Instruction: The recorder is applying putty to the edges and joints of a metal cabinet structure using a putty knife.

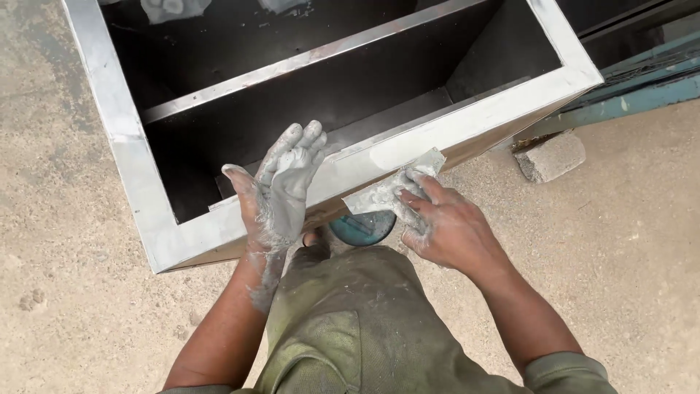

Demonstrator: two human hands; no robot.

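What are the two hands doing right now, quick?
Left hand: open, fingers spread, smeared with grey paste, holding nothing, by the box frame's edge.
Right hand: closed on a flat scraper pressed against that edge.

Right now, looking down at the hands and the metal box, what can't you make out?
Head view only:
- Teal tub: mostly hidden by the right hand, scraper and knee; contents unseen.
- Metal box: far end cut off by the top edge; interior too dark.
- Left hand: palm grey with paste; nothing held.
- Pale lumps at the top edge: cut off, unidentifiable.
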